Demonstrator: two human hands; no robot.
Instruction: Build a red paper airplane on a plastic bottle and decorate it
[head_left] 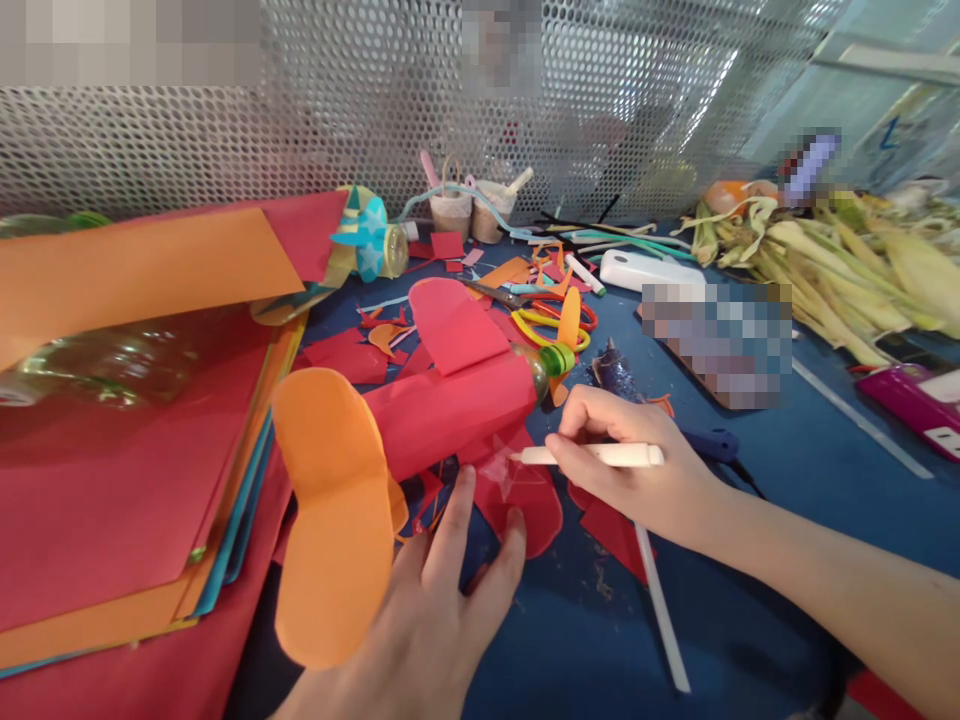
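Note:
A white marker pen [619, 456] is pinched in my right hand [667, 500], its tip on a pale star outline [501, 470] on a red paper wing [536, 515]. My left hand [439, 610] has its fingers spread, with fingertips on the same wing. That wing joins a plastic bottle wrapped in red paper [450, 410], which lies on its side with a green cap [557, 358]. A second red wing [459, 325] sticks up on the far side. An orange paper piece with rounded ends [334, 510] stands at the bottle's left end.
Scissors [551, 325] lie beyond the bottle among paper scraps. A glue gun [616, 372] and a phone [712, 350] are to the right, with corn husks [840, 260] behind. Stacked coloured paper [127, 510] fills the left. A perforated metal panel [360, 110] rises at the back.

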